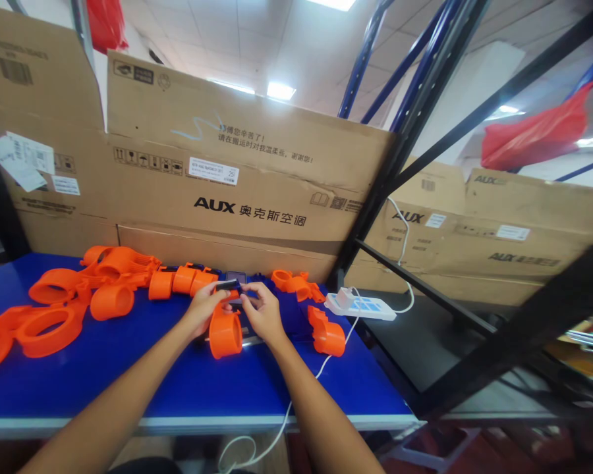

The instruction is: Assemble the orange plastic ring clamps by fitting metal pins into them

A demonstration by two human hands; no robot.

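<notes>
My left hand (203, 311) is closed on a black piece (227, 285) at the top of an orange plastic ring part (226, 336). The ring hangs below the fingers, just over the blue table. From the other side, my right hand (264, 312) pinches the same assembly near the end of the black piece. What exactly lies under its fingertips is too small to make out. Close behind the hands lie several orange rings with black pieces (182, 279) in a row. A flat dark object (236, 278) is partly hidden beyond the fingers.
More orange ring parts (49, 329) cover the left side of the blue table (128, 375). Others (329, 336) lie to the right, beside a white power strip (360, 307) whose cable crosses the table edge. Cardboard panels (257, 178) and black rack posts (375, 178) stand behind.
</notes>
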